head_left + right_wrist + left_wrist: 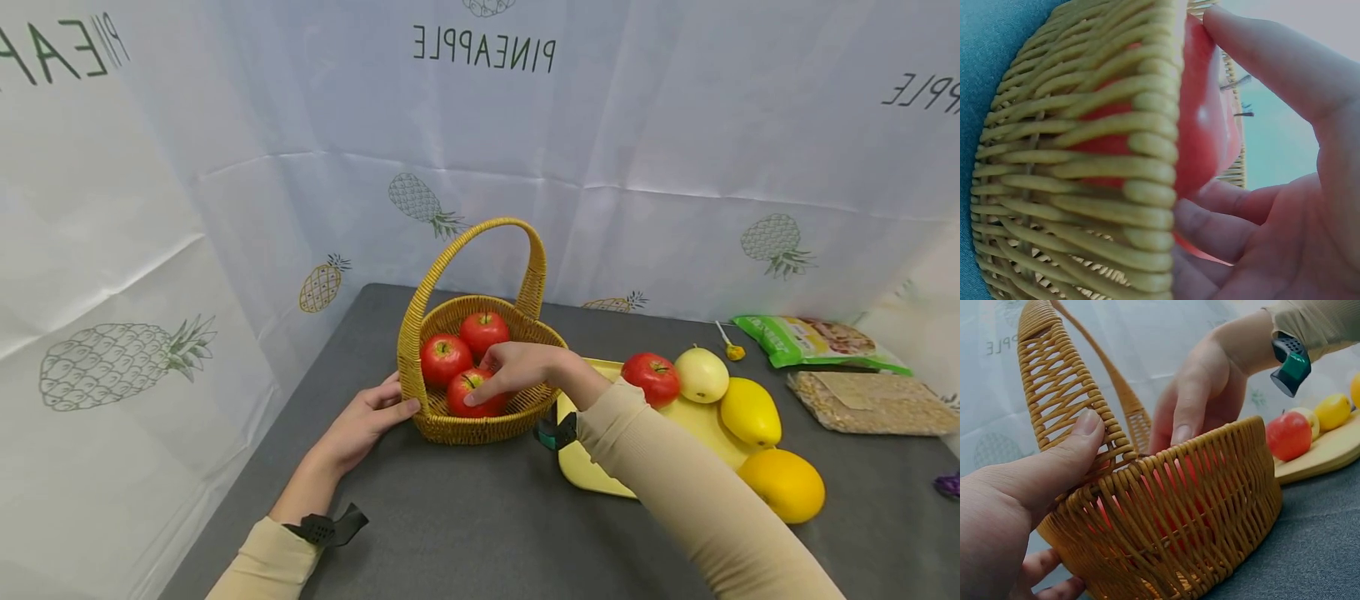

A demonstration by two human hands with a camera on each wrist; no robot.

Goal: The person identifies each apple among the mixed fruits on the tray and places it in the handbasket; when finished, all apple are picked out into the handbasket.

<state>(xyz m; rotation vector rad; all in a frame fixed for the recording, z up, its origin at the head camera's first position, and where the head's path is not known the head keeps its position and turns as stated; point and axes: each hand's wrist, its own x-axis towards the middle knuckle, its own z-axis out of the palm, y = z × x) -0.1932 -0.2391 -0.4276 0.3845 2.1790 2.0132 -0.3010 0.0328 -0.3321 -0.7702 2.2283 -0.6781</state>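
A yellow wicker basket (480,429) with a tall arched handle stands on the dark table, holding three red apples. My left hand (367,421) grips its left side, the thumb lying on the foot of the handle in the left wrist view. Inside the basket, my right hand (521,371) holds the front apple (468,387) with thumb and fingers around it. In the right wrist view this apple (1200,125) sits just behind the woven rim, between thumb and fingers. Two other apples, one at left (444,360) and one at the back (484,332), lie against it.
Right of the basket is a yellow tray (592,467) with a red apple (651,379), a pale pear-like fruit (702,375), a yellow fruit (750,412) and an orange-yellow fruit (783,486). Beyond lie a lollipop (734,352), a green packet (817,342) and a grain bag (870,402).
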